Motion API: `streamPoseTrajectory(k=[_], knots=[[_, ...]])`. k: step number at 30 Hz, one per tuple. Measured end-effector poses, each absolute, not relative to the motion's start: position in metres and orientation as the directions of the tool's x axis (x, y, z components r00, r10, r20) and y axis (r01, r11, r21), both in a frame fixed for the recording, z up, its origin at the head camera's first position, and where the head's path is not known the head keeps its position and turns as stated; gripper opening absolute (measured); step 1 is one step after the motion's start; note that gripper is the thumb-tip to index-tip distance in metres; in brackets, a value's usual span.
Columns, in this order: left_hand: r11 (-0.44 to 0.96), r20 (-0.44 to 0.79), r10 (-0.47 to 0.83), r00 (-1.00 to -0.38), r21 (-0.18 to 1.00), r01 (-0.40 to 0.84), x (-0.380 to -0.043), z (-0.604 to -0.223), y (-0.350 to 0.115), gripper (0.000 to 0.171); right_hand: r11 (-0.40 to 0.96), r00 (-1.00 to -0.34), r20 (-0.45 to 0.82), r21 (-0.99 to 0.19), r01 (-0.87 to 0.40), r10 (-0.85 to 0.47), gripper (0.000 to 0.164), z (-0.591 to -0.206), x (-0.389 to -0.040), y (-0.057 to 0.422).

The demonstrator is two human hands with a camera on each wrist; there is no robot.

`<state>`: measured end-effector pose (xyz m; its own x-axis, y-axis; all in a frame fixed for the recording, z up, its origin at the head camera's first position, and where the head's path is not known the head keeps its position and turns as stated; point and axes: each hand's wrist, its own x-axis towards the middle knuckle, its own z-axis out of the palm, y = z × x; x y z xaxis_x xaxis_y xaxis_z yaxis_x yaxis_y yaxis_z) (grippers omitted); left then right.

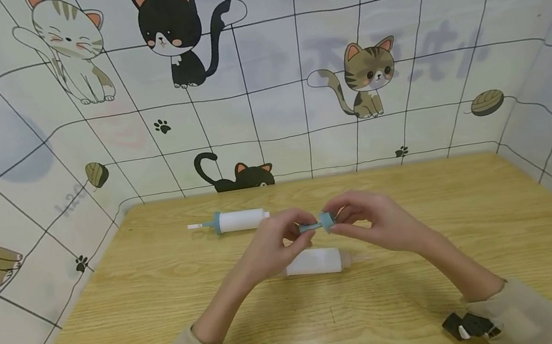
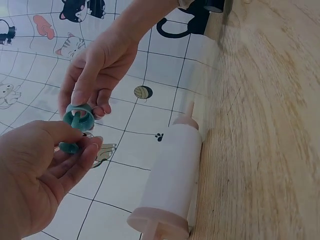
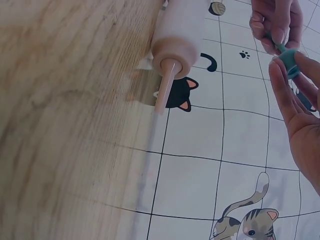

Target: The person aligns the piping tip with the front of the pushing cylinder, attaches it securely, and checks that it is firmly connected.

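Observation:
Between both hands is a small blue-green nozzle cap (image 1: pixel 327 221) with a wide hollow ring and a thin stem. My left hand (image 1: pixel 283 242) pinches the stem end between thumb and fingertips. From the other side, my right hand (image 1: pixel 376 219) holds the wide ring by its edge. Its hollow opening shows in the left wrist view. Under the hands lies a white bottle (image 1: pixel 316 261) with a pink nozzle and a pink disc at its other end. Farther back rests another white bottle (image 1: pixel 241 220), with a blue-green disc and stem at its left; its bare neck is close behind my left hand.
A wood-grain table (image 1: pixel 408 301) carries both bottles on their sides. Around its back and sides stands a white gridded wall covering (image 1: pixel 277 106) printed with cats. Dark devices are strapped at both sleeve cuffs.

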<state>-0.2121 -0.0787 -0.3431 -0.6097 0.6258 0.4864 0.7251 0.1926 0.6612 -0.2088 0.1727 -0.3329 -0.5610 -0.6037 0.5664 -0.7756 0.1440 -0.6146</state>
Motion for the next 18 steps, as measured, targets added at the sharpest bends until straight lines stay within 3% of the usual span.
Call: streamPoseTrajectory(k=[8,18], knots=[[0.129,0.528,0.611,-0.590,0.669,0.732,-0.2071,-0.3419,-0.0753,0.016,0.157,-0.560,0.570,-0.603,-0.782,-0.601,0.035,-0.3318,-0.2052,0.1713],[0.082,0.528,0.566,-0.633,0.727,0.681,-0.2039,-0.3405,-0.0728,0.020,0.138,-0.539,0.603,-0.581,-0.802,-0.588,0.038,-0.3287,-0.2017,0.1691]])
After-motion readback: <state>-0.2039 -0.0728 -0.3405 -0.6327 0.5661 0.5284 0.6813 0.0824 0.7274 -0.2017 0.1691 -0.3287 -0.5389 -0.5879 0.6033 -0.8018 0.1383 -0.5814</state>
